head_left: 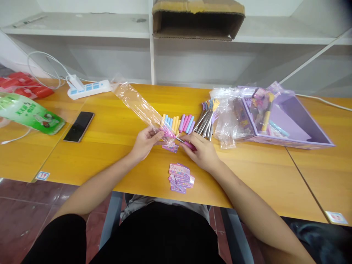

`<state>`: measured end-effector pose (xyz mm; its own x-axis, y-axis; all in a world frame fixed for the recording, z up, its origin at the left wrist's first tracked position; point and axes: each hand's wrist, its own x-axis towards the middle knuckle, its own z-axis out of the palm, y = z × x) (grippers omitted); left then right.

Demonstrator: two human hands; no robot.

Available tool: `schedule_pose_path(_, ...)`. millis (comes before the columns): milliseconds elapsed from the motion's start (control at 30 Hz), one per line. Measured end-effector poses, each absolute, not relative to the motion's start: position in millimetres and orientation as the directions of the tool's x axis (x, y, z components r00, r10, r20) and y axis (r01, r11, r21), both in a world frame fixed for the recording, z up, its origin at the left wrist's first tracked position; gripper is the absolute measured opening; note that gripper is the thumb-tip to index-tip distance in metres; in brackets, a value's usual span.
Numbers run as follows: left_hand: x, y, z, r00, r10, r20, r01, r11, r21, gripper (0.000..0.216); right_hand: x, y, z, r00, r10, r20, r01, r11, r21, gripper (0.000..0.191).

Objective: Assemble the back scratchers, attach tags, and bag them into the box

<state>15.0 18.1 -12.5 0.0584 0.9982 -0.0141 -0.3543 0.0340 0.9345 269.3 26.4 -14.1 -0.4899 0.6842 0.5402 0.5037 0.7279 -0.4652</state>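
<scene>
My left hand (145, 143) pinches the near end of a long clear plastic bag (136, 101), which stretches away to the upper left. My right hand (202, 151) is closed around the pink handle of a back scratcher (190, 146). Its thin metal rod points left, and its pink head lies at the bag's near end; whether it is inside I cannot tell. Just beyond my hands lie several pastel handles (176, 123) in a row. To their right, metal back scratchers (203, 121) with hand-shaped heads are bunched together. A small printed card (170, 147) lies below the bag.
Printed cards (180, 178) are piled near the table's front edge. More clear bags (227, 124) lie against a purple box (308, 123) holding packaged items. At left are a phone (79, 126), a power strip (92, 89) and a green package (33, 113). A cardboard box (198, 20) sits on the shelf.
</scene>
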Motion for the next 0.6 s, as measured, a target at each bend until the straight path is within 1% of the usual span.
schedule_pose_path(100,14,18,-12,0.047,0.999,0.003,-0.337,0.013,0.941,0.048,270,26,-13,-0.479,0.714,0.511,0.474,0.7,-0.534,0.019)
schedule_pose_path(233,6,25,-8,-0.11,0.992,0.063,-0.366,-0.099,0.925,0.046,272,27,-10,-0.465,0.778,0.423,0.387,0.608,-0.693,0.025)
schedule_pose_path(300,0,30,-5,-0.172,0.983,0.068,-0.382,-0.13,0.915,0.044,274,27,-10,-0.455,0.805,0.38,0.318,0.545,-0.775,0.023)
schedule_pose_path(367,-4,33,-3,-0.193,0.98,0.055,-0.399,-0.13,0.907,0.044,275,27,-9,-0.447,0.823,0.352,0.256,0.494,-0.831,0.019)
schedule_pose_path(467,-6,35,-2,-0.167,0.985,0.036,-0.429,-0.106,0.897,0.046,276,28,-9,-0.451,0.832,0.322,0.216,0.452,-0.865,0.014)
schedule_pose_path(600,-4,34,-1,-0.116,0.993,0.008,-0.459,-0.061,0.886,0.048,273,26,-10,-0.47,0.829,0.303,0.198,0.434,-0.879,0.015)
